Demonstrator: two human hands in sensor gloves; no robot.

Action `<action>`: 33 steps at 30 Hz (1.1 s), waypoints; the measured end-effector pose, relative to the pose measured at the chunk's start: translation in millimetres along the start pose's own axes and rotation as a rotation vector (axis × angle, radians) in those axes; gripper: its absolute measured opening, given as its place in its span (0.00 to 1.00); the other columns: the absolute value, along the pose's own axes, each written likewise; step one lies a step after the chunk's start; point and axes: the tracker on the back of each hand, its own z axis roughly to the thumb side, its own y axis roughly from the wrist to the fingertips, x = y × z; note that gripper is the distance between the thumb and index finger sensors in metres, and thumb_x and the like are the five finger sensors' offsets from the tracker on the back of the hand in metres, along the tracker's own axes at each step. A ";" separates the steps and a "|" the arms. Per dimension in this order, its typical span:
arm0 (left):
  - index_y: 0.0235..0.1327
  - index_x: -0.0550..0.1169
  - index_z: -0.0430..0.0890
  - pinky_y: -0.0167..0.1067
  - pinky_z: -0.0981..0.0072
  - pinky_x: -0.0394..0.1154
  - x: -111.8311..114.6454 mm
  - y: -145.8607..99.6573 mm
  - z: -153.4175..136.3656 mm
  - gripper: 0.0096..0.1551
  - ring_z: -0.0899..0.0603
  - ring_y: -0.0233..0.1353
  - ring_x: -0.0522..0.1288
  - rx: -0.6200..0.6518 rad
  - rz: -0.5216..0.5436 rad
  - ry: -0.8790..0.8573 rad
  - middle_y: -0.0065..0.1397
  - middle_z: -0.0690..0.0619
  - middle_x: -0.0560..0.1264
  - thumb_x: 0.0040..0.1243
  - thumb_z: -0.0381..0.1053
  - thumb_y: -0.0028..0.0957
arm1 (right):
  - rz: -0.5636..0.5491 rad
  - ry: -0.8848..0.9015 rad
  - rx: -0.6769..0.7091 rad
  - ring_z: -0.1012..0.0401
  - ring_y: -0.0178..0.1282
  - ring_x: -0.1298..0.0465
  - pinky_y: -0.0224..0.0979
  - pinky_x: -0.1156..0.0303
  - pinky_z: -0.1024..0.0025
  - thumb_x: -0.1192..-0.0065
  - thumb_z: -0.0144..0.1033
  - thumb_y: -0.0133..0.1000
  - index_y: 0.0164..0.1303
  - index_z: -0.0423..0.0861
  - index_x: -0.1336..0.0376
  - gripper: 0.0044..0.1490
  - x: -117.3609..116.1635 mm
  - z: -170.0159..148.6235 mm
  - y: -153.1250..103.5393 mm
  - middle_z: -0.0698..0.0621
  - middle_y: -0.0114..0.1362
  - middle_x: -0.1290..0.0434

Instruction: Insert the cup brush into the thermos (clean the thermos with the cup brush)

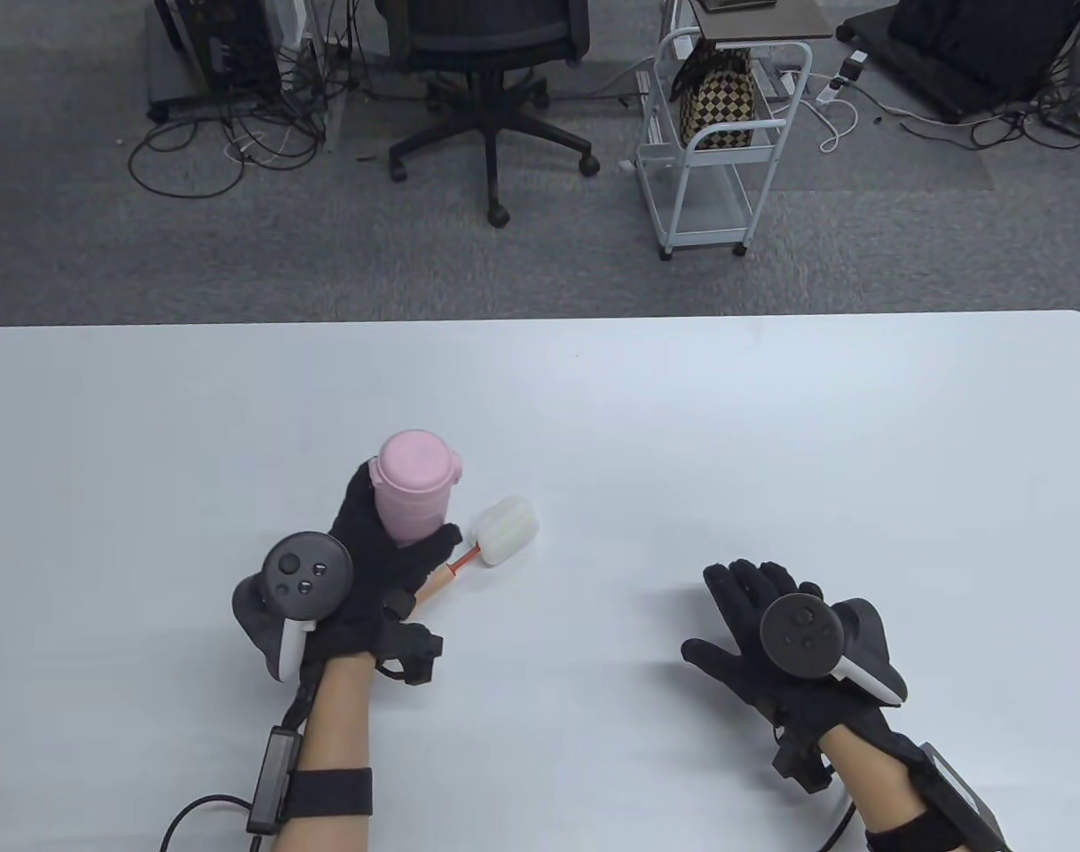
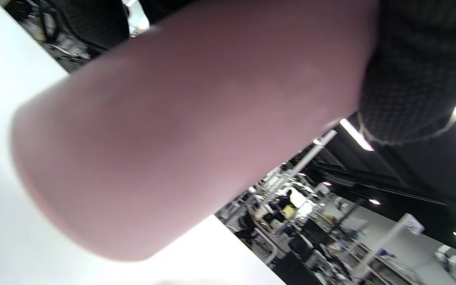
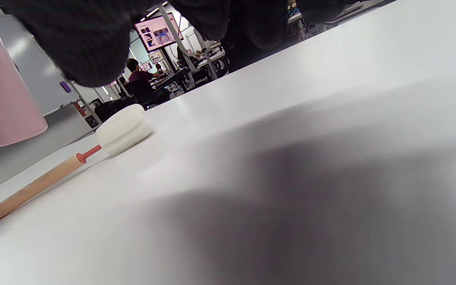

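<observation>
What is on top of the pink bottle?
A pink lid sits on top of the pink thermos that the left hand holds. The lid covers the opening, so the inside cannot be seen.

Overhead table view, low close wrist views

A white table [image 1: 770, 426] with a rounded far corner fills the lower part of the table view. Beyond it lies grey carpet [image 1: 238, 257]. A black office chair [image 1: 491, 98] on wheels stands at the top centre. To its right stands a white wire trolley [image 1: 721, 169] holding a brown-and-cream checked bag [image 1: 717, 106]. Loose black cables [image 1: 229, 142] tangle on the floor at the upper left, and more cables [image 1: 1028, 115] lie at the upper right.
</observation>
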 end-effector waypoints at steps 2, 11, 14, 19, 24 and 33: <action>0.81 0.54 0.50 0.70 0.31 0.65 10.9 -10.8 13.9 0.70 0.30 0.81 0.65 0.039 -0.012 0.009 0.84 0.41 0.60 0.76 0.71 0.28 | -0.012 0.010 0.000 0.27 0.85 0.55 0.73 0.61 0.24 0.45 0.68 0.59 0.88 0.43 0.58 0.58 1.4 -1.1 -1.2 0.31 0.88 0.54; 0.81 0.55 0.50 0.69 0.32 0.65 60.5 -45.4 60.2 0.71 0.31 0.79 0.65 0.212 -0.104 0.201 0.83 0.41 0.60 0.75 0.73 0.27 | -0.097 0.094 0.071 0.24 0.82 0.51 0.73 0.53 0.24 0.46 0.71 0.58 0.87 0.40 0.59 0.62 8.1 0.0 -7.5 0.30 0.87 0.52; 0.81 0.55 0.50 0.69 0.32 0.65 71.2 -54.8 72.4 0.70 0.32 0.79 0.65 0.296 -0.095 0.340 0.83 0.42 0.60 0.74 0.74 0.28 | -0.125 0.183 0.121 0.26 0.79 0.41 0.73 0.37 0.35 0.45 0.72 0.57 0.87 0.38 0.58 0.64 13.2 3.7 -10.6 0.30 0.86 0.50; 0.81 0.56 0.50 0.69 0.33 0.65 82.3 -67.7 77.7 0.70 0.32 0.78 0.66 0.369 -0.110 0.443 0.83 0.42 0.60 0.73 0.75 0.28 | -0.163 0.352 0.198 0.33 0.71 0.26 0.65 0.25 0.49 0.42 0.74 0.56 0.86 0.38 0.56 0.65 36.1 17.7 -13.2 0.30 0.83 0.42; 0.81 0.55 0.49 0.69 0.33 0.65 88.3 -73.7 79.4 0.70 0.32 0.78 0.65 0.401 -0.150 0.475 0.83 0.41 0.60 0.73 0.76 0.29 | 0.007 0.443 0.294 0.36 0.67 0.22 0.62 0.22 0.53 0.36 0.72 0.57 0.87 0.38 0.60 0.67 60.7 42.4 -3.7 0.30 0.84 0.44; 0.81 0.55 0.49 0.69 0.34 0.65 92.5 -78.9 82.4 0.70 0.31 0.77 0.65 0.425 -0.193 0.500 0.82 0.40 0.60 0.72 0.76 0.29 | 0.168 0.319 0.323 0.44 0.66 0.20 0.61 0.22 0.55 0.28 0.60 0.58 0.87 0.46 0.54 0.58 62.0 72.4 19.4 0.33 0.83 0.41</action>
